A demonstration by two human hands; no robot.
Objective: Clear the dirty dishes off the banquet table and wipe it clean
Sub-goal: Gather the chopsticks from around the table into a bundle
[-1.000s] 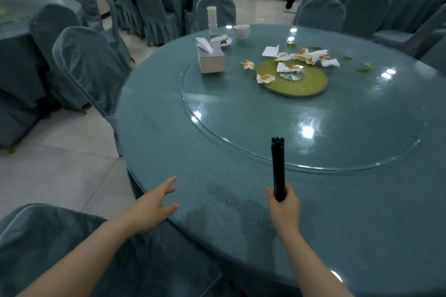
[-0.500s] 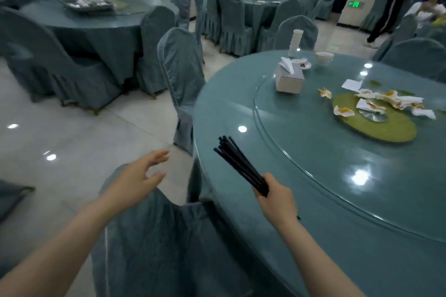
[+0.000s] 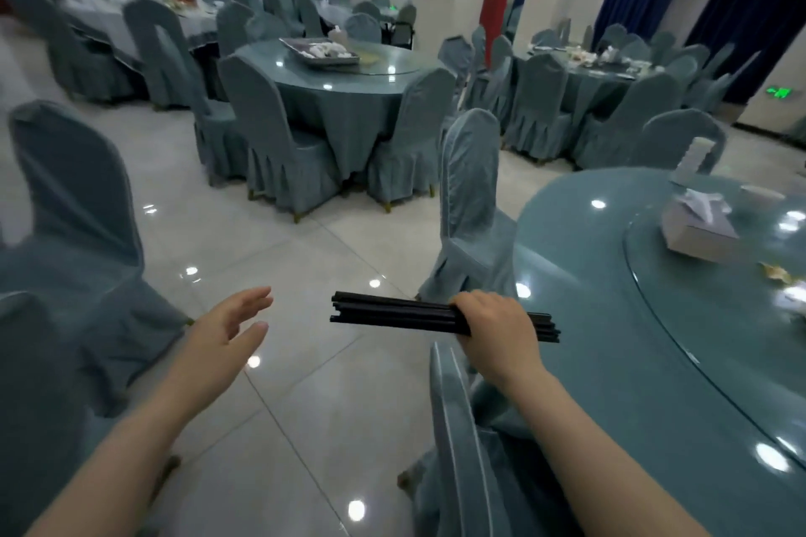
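Note:
My right hand (image 3: 495, 329) grips a bundle of black chopsticks (image 3: 392, 314), held level and pointing left over the floor, just off the edge of the round teal banquet table (image 3: 610, 344). My left hand (image 3: 229, 329) hangs in the air with straight fingers and holds nothing. On the table's glass turntable (image 3: 698, 318) sit a tissue box (image 3: 700, 229) and crumpled soiled napkins (image 3: 778, 273) at the right edge. A stack of white cups (image 3: 693, 157) and a small bowl (image 3: 761, 194) stand at the table's far rim.
Covered chairs stand close: one (image 3: 471, 205) at the table's left rim, one (image 3: 458, 440) below my right arm, one (image 3: 74, 222) at the far left. Across the tiled floor (image 3: 305, 405) is another round table (image 3: 349, 74) bearing a metal tray (image 3: 320, 50).
My view has swung left, away from the table toward the room. The chopsticks in my right hand have turned from pointing forward to lying level, pointing left. My left hand stays open in the air.

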